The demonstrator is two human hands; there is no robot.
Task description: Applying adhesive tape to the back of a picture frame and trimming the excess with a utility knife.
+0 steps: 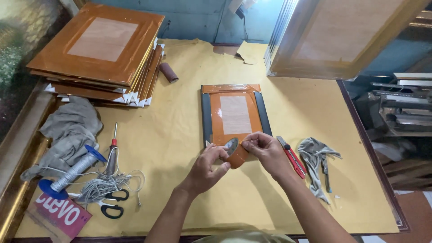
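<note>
Holding: both hands are meeting over a roll of brown tape [236, 154] at the near edge of a small picture frame [235, 114] lying face down on the table [292, 189].
Left hand [208, 167]: its grip is closing around the roll from below, thumb and fingers cupping the rim.
Right hand [266, 152]: its grip is pinching at the roll's upper edge, fingertips pressed together on the tape.
Handling: the roll is looking light and stiff, a cardboard core with a slick outer face; it is probably best held by the rim, with the sticky side kept off the fingers.
Frame: it is seeming rigid but possibly fragile, and its back is shining with glossy tape.
Nearby: a red utility knife [291, 156] and a grey rag [315, 155] are lying just right of the hands; scissors [112, 203] and a string spool [72, 173] are sitting well apart on the left.
</note>
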